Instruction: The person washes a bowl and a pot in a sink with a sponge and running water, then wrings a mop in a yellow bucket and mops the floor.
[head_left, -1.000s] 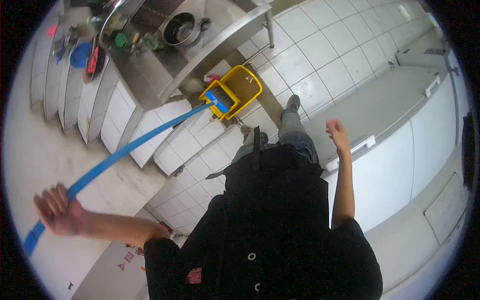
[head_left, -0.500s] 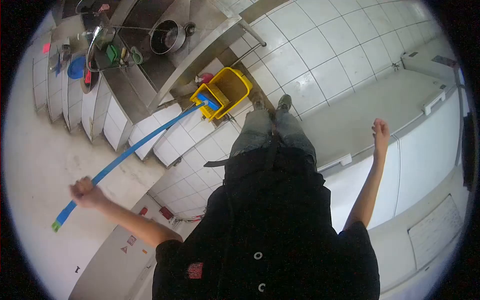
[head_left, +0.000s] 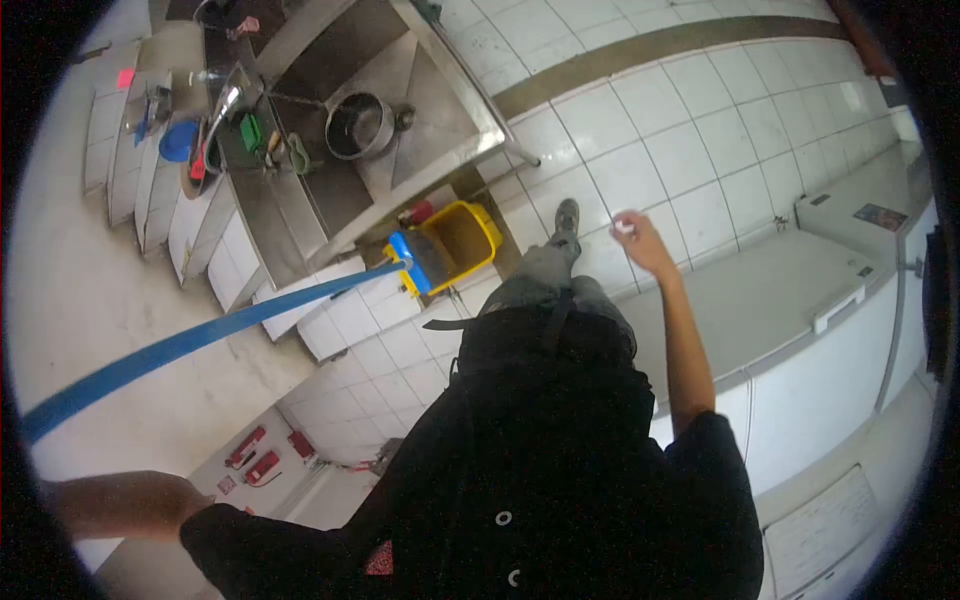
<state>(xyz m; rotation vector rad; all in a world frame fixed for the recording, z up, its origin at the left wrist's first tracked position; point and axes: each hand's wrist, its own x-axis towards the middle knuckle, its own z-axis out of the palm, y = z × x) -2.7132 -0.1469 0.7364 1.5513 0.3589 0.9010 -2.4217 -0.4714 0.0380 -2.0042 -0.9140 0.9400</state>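
A long blue-handled mop (head_left: 215,325) slants from the left edge to a yellow bucket (head_left: 492,240). Its blue head (head_left: 425,262) rests at the bucket's near side. My left forearm (head_left: 120,500) reaches out at the lower left, and the hand is beyond the view, so its hold on the handle is hidden. My right hand (head_left: 645,245) is raised over the tiled floor beside my legs, fingers curled. A small white patch shows at its fingertips; whether it is an object or floor behind cannot be made out.
A steel sink (head_left: 450,110) with a metal pot (head_left: 360,125) stands above the bucket. Tiled steps (head_left: 205,235) lie at left, with a blue bowl (head_left: 179,141) nearby. White chest freezers (head_left: 740,290) line the right. Red fire extinguishers (head_left: 262,467) hang at lower left.
My right hand has swung inward and forward. My left arm has moved down and back, its hand leaving view. The mop's handle end has come nearer and its head has shifted slightly. One leg has stepped.
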